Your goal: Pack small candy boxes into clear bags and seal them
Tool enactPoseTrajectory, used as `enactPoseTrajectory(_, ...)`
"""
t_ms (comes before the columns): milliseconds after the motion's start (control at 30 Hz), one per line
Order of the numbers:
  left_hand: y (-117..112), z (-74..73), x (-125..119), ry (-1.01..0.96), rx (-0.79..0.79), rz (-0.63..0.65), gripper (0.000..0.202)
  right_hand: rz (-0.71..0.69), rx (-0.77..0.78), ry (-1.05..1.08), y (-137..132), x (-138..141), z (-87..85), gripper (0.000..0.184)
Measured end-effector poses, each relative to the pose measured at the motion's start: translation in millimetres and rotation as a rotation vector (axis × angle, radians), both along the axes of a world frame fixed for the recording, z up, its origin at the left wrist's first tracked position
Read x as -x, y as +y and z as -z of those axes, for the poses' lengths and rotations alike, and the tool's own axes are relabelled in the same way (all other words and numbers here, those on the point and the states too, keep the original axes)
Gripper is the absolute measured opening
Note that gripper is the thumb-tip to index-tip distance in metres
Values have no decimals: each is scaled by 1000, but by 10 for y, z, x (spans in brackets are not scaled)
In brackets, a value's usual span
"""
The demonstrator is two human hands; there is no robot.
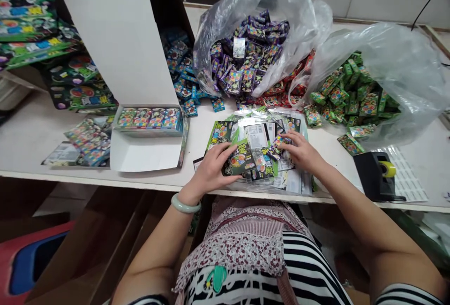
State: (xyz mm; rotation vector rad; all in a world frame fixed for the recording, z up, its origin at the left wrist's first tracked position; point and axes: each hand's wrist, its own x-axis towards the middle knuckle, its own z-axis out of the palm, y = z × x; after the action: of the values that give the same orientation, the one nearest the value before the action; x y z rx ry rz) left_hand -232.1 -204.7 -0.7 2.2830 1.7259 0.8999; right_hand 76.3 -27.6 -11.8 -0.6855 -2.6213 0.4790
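Note:
My left hand (211, 170) is closed on a green printed card packet (240, 158) at the near edge of the white table (31, 136). My right hand (301, 151) lies on a pile of clear-wrapped printed packets (262, 136) and pinches a small purple sachet (277, 143). An open white display box (147, 122), its lid standing up, holds a row of small sachets just left of my left hand.
Clear plastic bags hold purple sachets (249, 51) and green sachets (351, 94); red sachets (291, 84) and blue sachets (183, 80) lie between. A black tape dispenser (376, 173) stands at right. Stacked green boxes (31, 28) fill the far left.

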Motion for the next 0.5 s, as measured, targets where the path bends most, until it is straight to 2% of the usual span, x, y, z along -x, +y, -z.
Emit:
enactPoseTrajectory(100, -10, 34, 3, -14, 6, -5, 87, 158, -29, -19, -175, -26, -30, 42)
enactPoseTrajectory(200, 0, 51, -4, -18, 23, 10, 87, 322, -17, -87, -337, 83, 0, 72)
enactPoseTrajectory(233, 4, 51, -8, -16, 28, 17, 87, 344, -12, -110, -369, 130, 20, 77)
enactPoseTrajectory(367, -6, 32, -7, -3, 13, 26, 87, 353, -6, -59, -410, 225, 26, 63)
enactPoseTrajectory(433, -21, 20, -1, -1, 3, 22, 87, 319, -22, 23, -423, 204, -71, 58)
enactPoseTrajectory(500, -25, 8, -3, -2, 7, 36, 88, 223, -45, 89, -451, 173, -226, 60)
